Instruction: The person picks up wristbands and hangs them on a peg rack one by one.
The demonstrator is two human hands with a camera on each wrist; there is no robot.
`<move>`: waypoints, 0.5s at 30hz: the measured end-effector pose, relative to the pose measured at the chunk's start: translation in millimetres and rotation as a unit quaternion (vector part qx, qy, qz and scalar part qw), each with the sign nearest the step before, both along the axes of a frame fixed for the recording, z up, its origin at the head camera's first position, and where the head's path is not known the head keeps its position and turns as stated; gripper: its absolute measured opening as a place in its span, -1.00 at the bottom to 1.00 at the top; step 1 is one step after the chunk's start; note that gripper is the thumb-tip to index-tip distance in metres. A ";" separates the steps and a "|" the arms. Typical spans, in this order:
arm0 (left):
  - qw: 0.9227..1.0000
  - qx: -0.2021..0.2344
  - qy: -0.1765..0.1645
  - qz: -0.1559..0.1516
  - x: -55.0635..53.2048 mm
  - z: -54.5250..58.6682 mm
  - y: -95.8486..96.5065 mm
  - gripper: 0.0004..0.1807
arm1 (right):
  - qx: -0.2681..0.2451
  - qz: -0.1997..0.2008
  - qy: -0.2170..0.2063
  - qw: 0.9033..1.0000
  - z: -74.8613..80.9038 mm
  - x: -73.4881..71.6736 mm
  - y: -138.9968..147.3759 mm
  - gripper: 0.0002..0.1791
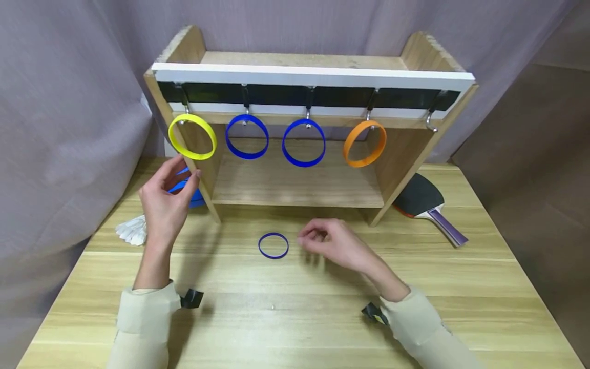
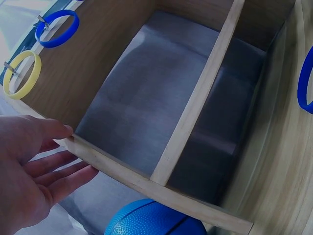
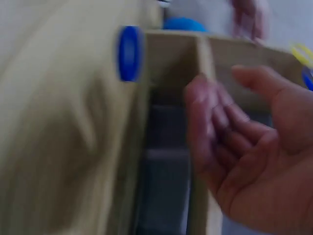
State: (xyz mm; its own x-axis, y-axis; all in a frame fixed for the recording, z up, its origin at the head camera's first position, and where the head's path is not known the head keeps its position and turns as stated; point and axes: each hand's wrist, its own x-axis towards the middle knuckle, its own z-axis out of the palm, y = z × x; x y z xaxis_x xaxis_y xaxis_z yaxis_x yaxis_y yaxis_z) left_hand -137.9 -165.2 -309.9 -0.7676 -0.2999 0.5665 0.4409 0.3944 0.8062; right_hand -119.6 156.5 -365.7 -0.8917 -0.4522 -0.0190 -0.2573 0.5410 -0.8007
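Observation:
My left hand (image 1: 167, 197) is at the left side panel of a wooden shelf (image 2: 115, 164), thumb on one side of its front edge and fingers on the other. My right hand (image 1: 338, 243) hovers over the table with loosely bent fingers, holding nothing. Just left of its fingertips a blue wristband (image 1: 273, 258) lies on the table. Along the shelf's front a yellow wristband (image 1: 209, 134), two blue wristbands (image 1: 246, 156) (image 1: 304, 164) and an orange wristband (image 1: 352, 146) hang from hooks. The rightmost hook (image 1: 429, 122) carries no band. The right wrist view is blurred.
Beside the shelf's left panel are a blue ball (image 2: 151, 220) and a white shuttlecock (image 1: 132, 230). To the right of the shelf lies a table tennis bat (image 1: 420, 197). Curtains (image 1: 69, 92) stand behind the wooden table (image 1: 276, 328).

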 end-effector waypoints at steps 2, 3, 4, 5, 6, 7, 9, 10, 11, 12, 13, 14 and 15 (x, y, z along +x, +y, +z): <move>1.000 0.000 -0.001 0.001 0.2 -1.1 -1.0 -0.62 | 0.078 -0.003 0.028 0.997 -12.0 -0.7 -14.9 -0.76; 1.000 -0.001 -0.002 0.002 0.5 -1.4 -1.3 -0.62 | 0.110 -0.009 0.042 0.993 -17.1 -1.5 -21.9 -0.73; 1.000 -0.002 -0.003 0.003 0.5 -1.7 -1.7 -0.63 | 0.133 -0.016 0.049 0.990 -21.5 -2.4 -28.1 -0.70; 1.000 -0.002 -0.004 0.003 0.7 -1.7 -1.9 -0.63 | 0.153 -0.022 0.055 0.986 -25.4 -3.5 -33.6 -0.68; 1.000 -0.002 -0.005 0.003 0.8 -1.7 -2.0 -0.63 | 0.167 -0.027 0.059 0.984 -28.8 -4.9 -38.5 -0.66; 1.000 -0.002 -0.005 0.003 0.8 -1.6 -2.1 -0.63 | 0.178 -0.030 0.064 0.981 -31.7 -6.3 -42.6 -0.66; 1.000 -0.001 -0.004 0.003 1.3 -0.6 -1.7 -0.63 | 0.193 -0.035 0.070 0.978 -36.2 -9.0 -48.7 -0.68; 1.000 -0.001 -0.003 0.001 1.3 -0.2 -1.5 -0.62 | 0.197 -0.038 0.071 0.977 -38.0 -10.4 -50.9 -0.69; 1.000 0.000 -0.003 0.000 1.3 0.2 -1.3 -0.62 | 0.201 -0.040 0.073 0.976 -39.4 -11.7 -52.6 -0.71; 1.000 0.000 -0.002 -0.001 1.3 0.5 -1.2 -0.62 | 0.204 -0.044 0.074 0.975 -40.4 -12.8 -54.0 -0.73; 1.000 0.001 -0.002 -0.002 1.1 0.7 -1.0 -0.61 | 0.207 -0.047 0.074 0.974 -41.3 -13.9 -54.8 -0.74; 1.000 0.001 -0.002 -0.003 1.2 1.0 -0.9 -0.61 | 0.209 -0.052 0.072 0.974 -42.1 -14.8 -55.2 -0.75; 1.000 0.000 -0.002 -0.003 1.1 1.0 -0.8 -0.61 | 0.209 -0.056 0.069 0.974 -42.8 -15.8 -55.2 -0.76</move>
